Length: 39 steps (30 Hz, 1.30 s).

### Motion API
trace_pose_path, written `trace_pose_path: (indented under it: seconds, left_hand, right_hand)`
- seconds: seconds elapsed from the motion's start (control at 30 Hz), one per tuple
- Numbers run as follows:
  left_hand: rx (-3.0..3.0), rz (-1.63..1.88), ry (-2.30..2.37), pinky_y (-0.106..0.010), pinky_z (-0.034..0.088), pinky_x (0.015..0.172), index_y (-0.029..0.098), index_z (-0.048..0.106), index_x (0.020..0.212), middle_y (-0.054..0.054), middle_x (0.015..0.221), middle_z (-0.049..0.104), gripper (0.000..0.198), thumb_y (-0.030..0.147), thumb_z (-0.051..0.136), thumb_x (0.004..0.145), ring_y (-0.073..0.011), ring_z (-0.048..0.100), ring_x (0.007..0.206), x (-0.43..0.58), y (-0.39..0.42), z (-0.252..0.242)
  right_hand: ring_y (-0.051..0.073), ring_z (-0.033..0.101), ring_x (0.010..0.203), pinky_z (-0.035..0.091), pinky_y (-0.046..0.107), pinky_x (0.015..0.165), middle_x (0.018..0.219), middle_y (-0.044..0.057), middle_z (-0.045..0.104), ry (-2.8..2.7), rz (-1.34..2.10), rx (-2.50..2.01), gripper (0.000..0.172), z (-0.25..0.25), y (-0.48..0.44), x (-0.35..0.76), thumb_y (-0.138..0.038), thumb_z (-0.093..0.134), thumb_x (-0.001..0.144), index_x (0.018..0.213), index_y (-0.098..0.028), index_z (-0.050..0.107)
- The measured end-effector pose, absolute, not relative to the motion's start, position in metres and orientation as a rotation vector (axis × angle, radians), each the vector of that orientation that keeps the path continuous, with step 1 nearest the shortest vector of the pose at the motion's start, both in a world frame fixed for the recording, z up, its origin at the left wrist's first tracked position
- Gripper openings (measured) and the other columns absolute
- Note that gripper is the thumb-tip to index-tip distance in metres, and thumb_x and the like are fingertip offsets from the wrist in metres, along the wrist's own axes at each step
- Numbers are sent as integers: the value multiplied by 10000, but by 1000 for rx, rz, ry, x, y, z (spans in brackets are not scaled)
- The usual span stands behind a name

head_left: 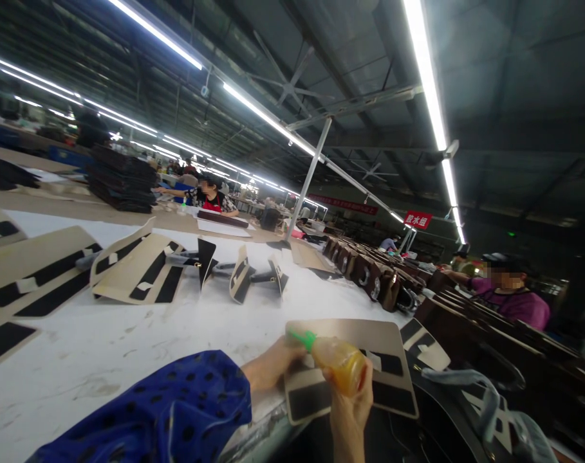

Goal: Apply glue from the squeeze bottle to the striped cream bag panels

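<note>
- I see a shiny, puffy blue left sleeve [176,411].
- It has black dots all over.
- The left hand [280,361] and right hand [356,404] are bare.

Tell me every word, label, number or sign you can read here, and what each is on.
"胶水组": on the small red sign.
Pale characters on the long red banner farther back: too small and blurred to read.
Green-tipped bottle in the right hand: no readable text.
</note>
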<state>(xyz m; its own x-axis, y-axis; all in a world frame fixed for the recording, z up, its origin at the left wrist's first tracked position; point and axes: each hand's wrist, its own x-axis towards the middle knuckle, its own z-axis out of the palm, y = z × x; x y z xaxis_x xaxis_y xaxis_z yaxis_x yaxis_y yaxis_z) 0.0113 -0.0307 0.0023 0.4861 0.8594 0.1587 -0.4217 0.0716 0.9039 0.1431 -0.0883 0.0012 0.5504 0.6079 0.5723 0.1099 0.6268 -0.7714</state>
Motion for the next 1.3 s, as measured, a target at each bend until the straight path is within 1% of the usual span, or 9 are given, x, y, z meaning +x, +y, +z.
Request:
trace_pose_path:
  seconds: [0.17, 0.23, 0.33, 0.47, 0.67, 0.83, 1.0, 1.2, 1.3]
  left_hand:
    - [1141, 1030, 458, -417, 519, 924, 141, 686, 984, -17, 931, 715, 147, 221, 719, 866, -198, 677, 912, 11, -32, 3]
    - [1149, 1029, 470, -417, 515, 931, 140, 689, 963, -16, 926, 716, 137, 222, 728, 860, -199, 677, 919, 11, -32, 2]
    - [1139, 1013, 513, -401, 534, 884, 140, 687, 980, -15, 907, 713, 144, 244, 709, 882, -186, 679, 864, 11, -31, 0]
    - [1124, 984, 553, -375, 549, 835, 148, 687, 989, -26, 923, 719, 152, 285, 663, 926, -175, 681, 830, 10, -32, 0]
    - [1169, 1037, 493, -412, 524, 925, 136, 694, 1001, -25, 965, 724, 163, 243, 713, 880, -199, 681, 925, 11, -31, -1]
    - [1122, 1018, 551, -406, 554, 861, 139, 679, 1070, -35, 953, 723, 204, 280, 667, 923, -192, 692, 869, 12, -27, -3]
    - [1120, 1062, 532, -398, 545, 886, 134, 686, 1008, -24, 941, 718, 147, 237, 686, 903, -189, 685, 894, 12, -30, -1]
    - [1101, 1031, 603, -347, 563, 770, 133, 676, 976, 0, 824, 697, 104, 221, 638, 935, -163, 680, 762, 11, -33, 3]
    - [1106, 1036, 630, -324, 559, 753, 143, 683, 941, 6, 806, 699, 72, 176, 619, 934, -156, 675, 750, 7, -31, 14]
  right_hand:
    - [167, 595, 757, 519, 297, 705, 887, 7, 624, -907, 296, -885, 577, 2, -92, 130, -422, 874, 598, 1031, -182, 576]
    - [164, 579, 728, 521, 299, 679, 850, -3, 610, -879, 284, -899, 607, 0, -90, 129, -467, 885, 559, 1001, -180, 585]
    - [176, 574, 746, 528, 319, 686, 847, -3, 602, -773, 227, -946, 664, -6, -82, 133, -499, 902, 506, 991, -180, 577]
    - [197, 576, 836, 526, 358, 755, 944, 22, 610, -592, 129, -1007, 659, -14, -78, 138, -519, 887, 560, 1020, -197, 542]
    - [179, 568, 682, 520, 323, 626, 807, 6, 616, -741, 231, -981, 715, -29, -82, 127, -570, 899, 489, 1007, -175, 604]
    - [195, 602, 821, 532, 343, 735, 950, 26, 625, -636, 171, -1000, 659, -22, -76, 132, -501, 899, 566, 1031, -191, 548]
    - [198, 605, 730, 537, 334, 656, 802, 4, 615, -719, 260, -1002, 657, -20, -81, 133, -555, 887, 544, 984, -164, 595]
    - [202, 590, 865, 537, 401, 833, 934, 6, 607, -581, 143, -977, 666, -11, -62, 155, -459, 933, 509, 985, -188, 554]
    - [201, 572, 885, 539, 420, 849, 929, -6, 564, -515, 124, -914, 667, -5, -53, 174, -502, 908, 541, 1004, -198, 536]
